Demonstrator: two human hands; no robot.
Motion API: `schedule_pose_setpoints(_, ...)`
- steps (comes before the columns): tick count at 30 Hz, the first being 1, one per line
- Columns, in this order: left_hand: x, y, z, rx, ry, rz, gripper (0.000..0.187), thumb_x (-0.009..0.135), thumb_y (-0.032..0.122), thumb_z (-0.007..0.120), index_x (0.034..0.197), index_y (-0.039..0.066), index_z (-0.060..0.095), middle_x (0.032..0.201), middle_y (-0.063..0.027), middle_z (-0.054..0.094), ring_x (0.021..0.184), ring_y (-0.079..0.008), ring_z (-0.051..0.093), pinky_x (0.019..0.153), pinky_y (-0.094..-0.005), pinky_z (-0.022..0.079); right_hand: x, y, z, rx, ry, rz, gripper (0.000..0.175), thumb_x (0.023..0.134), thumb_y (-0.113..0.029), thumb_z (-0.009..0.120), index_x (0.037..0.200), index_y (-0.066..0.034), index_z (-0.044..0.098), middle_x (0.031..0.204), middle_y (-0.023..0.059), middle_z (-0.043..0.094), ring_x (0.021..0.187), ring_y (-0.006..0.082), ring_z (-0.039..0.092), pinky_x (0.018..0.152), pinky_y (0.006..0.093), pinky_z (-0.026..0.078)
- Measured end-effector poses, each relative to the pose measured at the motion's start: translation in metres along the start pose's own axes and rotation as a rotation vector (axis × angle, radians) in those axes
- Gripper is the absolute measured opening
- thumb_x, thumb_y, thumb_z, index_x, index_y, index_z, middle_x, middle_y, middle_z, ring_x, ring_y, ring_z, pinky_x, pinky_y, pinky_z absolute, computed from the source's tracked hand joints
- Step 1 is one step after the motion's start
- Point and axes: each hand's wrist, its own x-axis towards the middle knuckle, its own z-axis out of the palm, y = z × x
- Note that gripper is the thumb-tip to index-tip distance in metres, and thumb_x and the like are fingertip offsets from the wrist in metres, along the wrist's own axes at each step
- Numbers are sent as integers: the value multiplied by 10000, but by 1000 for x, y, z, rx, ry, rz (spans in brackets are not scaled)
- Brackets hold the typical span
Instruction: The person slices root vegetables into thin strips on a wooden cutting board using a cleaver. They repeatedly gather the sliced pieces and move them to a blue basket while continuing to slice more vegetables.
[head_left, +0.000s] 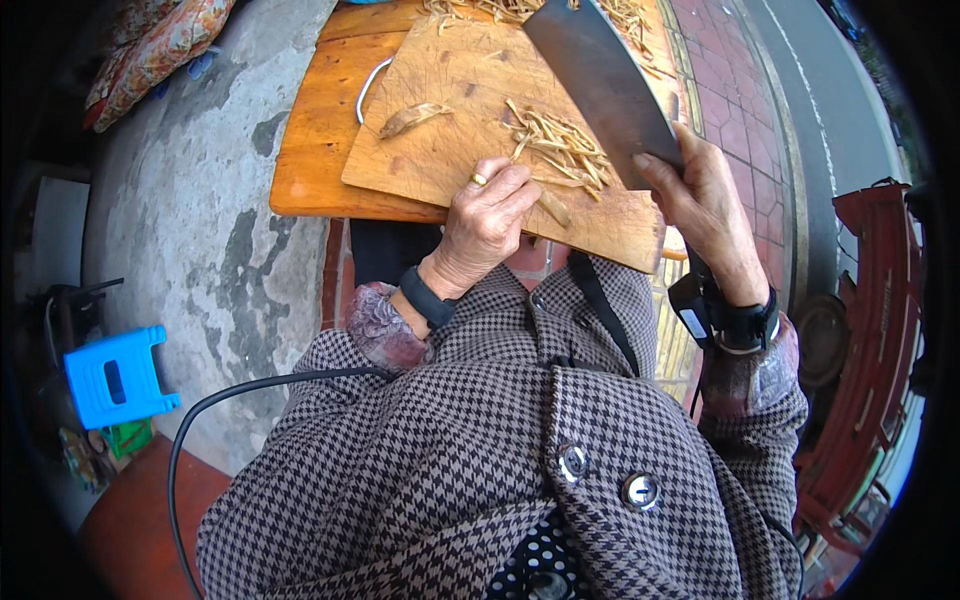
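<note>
My right hand (701, 191) grips a broad-bladed cleaver (600, 86), its dark blade raised over the right side of a wooden cutting board (442, 67). My left hand (491, 210), with a ring on one finger, rests curled at the board's near edge. Its fingertips are hidden, so I cannot tell whether it pinches anything. A flat tan piece of food (553, 206), perhaps a pickled vegetable, lies right beside its fingers. Just beyond is a loose heap of thin tan strips (566, 146), partly behind the blade. One uncut brownish piece (414, 118) sits apart, farther left on the board.
Under the board is an orange wooden table (311, 165); a metal handle (367, 90) shows at the board's left. More strips (630, 22) pile at the far end. A blue plastic stool (116, 379) stands left, a dark red vehicle (862, 337) right. A black cable (180, 442) curves past my left side.
</note>
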Motion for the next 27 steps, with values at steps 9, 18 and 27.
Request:
schedule_pose_setpoints(9, -1, -1, -4, 24, 59, -92, 212, 729, -77, 754, 919, 7, 711, 1009, -110, 650, 920, -299, 642, 816, -380, 530, -29, -10, -1, -129, -167, 40, 123, 905, -94, 653, 914, 25, 620, 702, 238, 606, 718, 426, 645, 624, 459, 484)
schedule_pose_setpoints(18, 0, -4, -6, 5, 21, -58, 191, 725, -63, 759, 898, -2, 708, 961, -100, 669, 914, -296, 648, 805, -379, 537, -26, 6, 8, -218, -235, -140, 160, 914, -104, 685, 887, 30, 602, 695, 246, 555, 668, 436, 591, 589, 448, 455)
schedule_pose_setpoints(27, -1, -1, -6, 18, 24, -40, 200, 707, -76, 750, 889, -5, 704, 960, -109, 673, 904, -300, 649, 785, -383, 547, -11, -2, 21, -174, -20, -127, 136, 886, -102, 682, 831, 9, 626, 654, 242, 585, 663, 429, 632, 585, 469, 493)
